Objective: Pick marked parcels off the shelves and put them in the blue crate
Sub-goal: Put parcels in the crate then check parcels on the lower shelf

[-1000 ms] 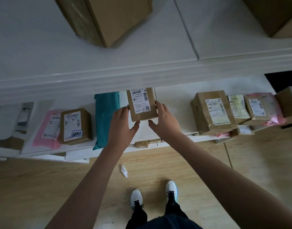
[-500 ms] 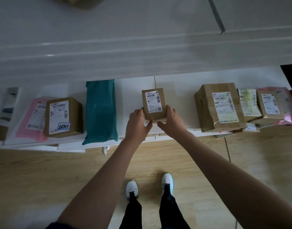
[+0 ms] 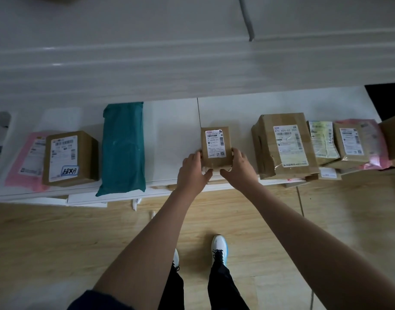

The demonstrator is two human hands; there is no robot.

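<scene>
We've drawn the small box point(image 3: 216, 148) down from under the upper shelf; it now sits at the lower shelf point(image 3: 169, 121) front edge. Left hand point(image 3: 193, 171) and right hand point(image 3: 237, 170) grip its near corners, fingers curled round the sides. Probably a label check before crating. No blue crate in view. The marked box point(image 3: 69, 157) waits far left.

Small brown labelled parcel point(image 3: 216, 147) stands upright near the white shelf's point(image 3: 169, 139) front edge.
</scene>
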